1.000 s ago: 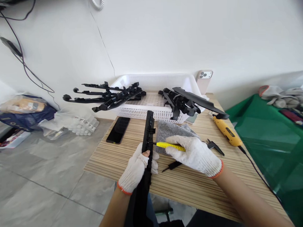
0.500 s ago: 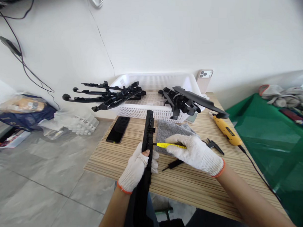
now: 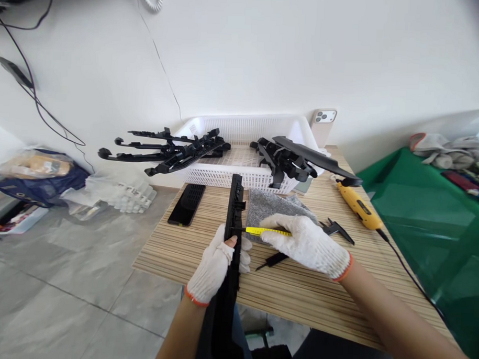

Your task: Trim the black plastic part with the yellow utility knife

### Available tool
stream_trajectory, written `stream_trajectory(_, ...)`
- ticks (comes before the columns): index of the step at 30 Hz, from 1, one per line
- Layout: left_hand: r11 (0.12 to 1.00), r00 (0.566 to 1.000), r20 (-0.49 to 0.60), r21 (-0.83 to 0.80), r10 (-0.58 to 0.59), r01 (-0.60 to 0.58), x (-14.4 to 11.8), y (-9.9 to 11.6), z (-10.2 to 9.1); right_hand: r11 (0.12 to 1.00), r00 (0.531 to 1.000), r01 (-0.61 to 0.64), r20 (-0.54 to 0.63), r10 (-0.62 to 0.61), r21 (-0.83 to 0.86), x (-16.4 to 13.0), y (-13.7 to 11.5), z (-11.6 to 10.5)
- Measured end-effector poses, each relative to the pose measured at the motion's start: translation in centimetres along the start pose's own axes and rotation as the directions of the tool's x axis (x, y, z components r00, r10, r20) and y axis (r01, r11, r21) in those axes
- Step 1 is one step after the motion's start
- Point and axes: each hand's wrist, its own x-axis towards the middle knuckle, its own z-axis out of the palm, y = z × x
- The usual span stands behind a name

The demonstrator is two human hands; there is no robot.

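Left hand (image 3: 215, 265) of mine gripping long black plastic part (image 3: 234, 221) upright at table's (image 3: 298, 297) near edge, right hand (image 3: 306, 243) holding yellow knife (image 3: 267, 231) against it, white basket (image 3: 240, 164) behind, bare tabletop left.

The right hand (image 3: 306, 244) has slid the yellow cutter (image 3: 267, 231) slightly leftward, its tip now reaching further across the long black part (image 3: 234, 221).

You face a plain white wall (image 3: 291, 50) with a thin black cable (image 3: 38, 104) hanging down it (at left). Grey floor tiles (image 3: 63, 278) lie below the striped wooden table (image 3: 306, 297); a green surface (image 3: 427, 217) adjoins on the right.
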Motion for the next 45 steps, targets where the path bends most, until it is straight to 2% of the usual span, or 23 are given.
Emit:
stream_trajectory(3, 0.999, 1.0, 0.026, 0.032, 0.005, -0.006, 0.0, -0.1, -0.1, 0.999, 0.999, -0.046, -0.009, 0.046, -0.013, 0.0, 0.1, 0.0)
stream_trajectory(6, 0.998, 1.0, 0.005, 0.064, 0.007, -0.008, -0.1, 0.3, 0.0, 0.998, 0.997, -0.056, 0.058, 0.055, 0.002, 0.0, 0.0, 0.1)
stream_trajectory(9, 0.996, 1.0, -0.016, 0.086, 0.023, -0.022, -0.3, 0.7, 0.3, 0.995, 0.996, -0.093, 0.015, 0.093, -0.046, 0.1, -0.2, 0.1)
stream_trajectory(13, 0.993, 0.999, -0.014, 0.116, 0.031, -0.029, -0.5, 0.9, 0.4, 0.998, 0.996, -0.066, 0.063, 0.067, -0.024, 0.1, -0.2, 0.0)
stream_trajectory(17, 0.993, 0.999, 0.014, 0.115, 0.035, -0.037, -0.6, 0.7, 0.2, 0.992, 0.997, -0.068, -0.035, 0.065, -0.109, 0.1, 0.1, -0.1)
stream_trajectory(21, 0.993, 0.999, -0.005, 0.116, 0.036, -0.035, -0.3, 0.3, 0.0, 0.991, 0.997, -0.081, 0.005, 0.082, -0.109, 0.1, 0.2, 0.1)
stream_trajectory(25, 0.995, 0.999, 0.002, 0.095, 0.039, -0.039, -0.2, 0.2, 0.0, 0.979, 0.992, -0.122, -0.044, 0.116, -0.166, 0.1, 0.0, 0.2)
stream_trajectory(32, 0.997, 0.999, -0.032, 0.073, 0.03, -0.028, -0.2, 0.3, 0.2, 0.973, 0.996, -0.046, 0.063, 0.061, -0.228, 0.0, -0.1, -0.2)
stream_trajectory(35, 0.999, 0.998, -0.058, 0.048, 0.019, -0.017, -0.1, 0.2, 0.3, 0.921, 0.991, -0.076, 0.07, 0.111, -0.383, 0.2, -0.5, -0.2)
stream_trajectory(39, 0.998, 0.999, -0.037, 0.065, 0.02, -0.018, -0.3, 0.3, 0.4, 0.731, 0.966, -0.186, 0.016, 0.26, -0.656, 0.6, -1.1, 0.2)
stream_trajectory(41, 0.996, 0.999, -0.03, 0.082, 0.023, -0.021, -0.5, 0.6, 0.3, 0.667, 0.959, -0.199, -0.004, 0.282, -0.718, 0.6, -1.0, 0.4)
stream_trajectory(45, 0.999, 1.0, -0.017, 0.039, -0.008, 0.009, -0.7, 1.3, 0.0, 0.647, 0.961, -0.201, -0.021, 0.275, -0.735, 0.6, -0.7, 0.6)
